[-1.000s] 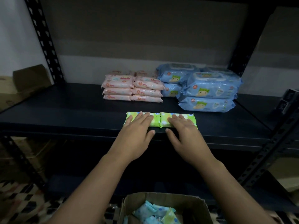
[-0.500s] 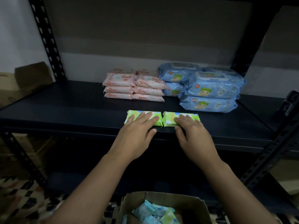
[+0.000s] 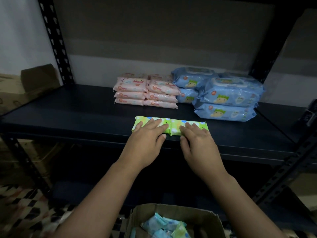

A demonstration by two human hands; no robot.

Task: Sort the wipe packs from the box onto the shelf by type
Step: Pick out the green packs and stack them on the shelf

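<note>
- Together, left hand (image 3: 145, 134) and right hand (image 3: 197, 136) lie flat-fingered on two green packs (image 3: 175, 125), squaring them end to end.
- Pink stacks (image 3: 145, 91) and blue stacks (image 3: 223, 98) keep types apart on the shelf (image 3: 68, 114).

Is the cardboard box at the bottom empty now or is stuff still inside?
Not empty. The cardboard box stands open at the top, and several blue and green wipe packs lie jumbled inside it.

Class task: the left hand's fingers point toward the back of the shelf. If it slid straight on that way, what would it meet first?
Probably the pink wipe packs, after passing over the green pack beneath the left hand; depth is uncertain.
</note>
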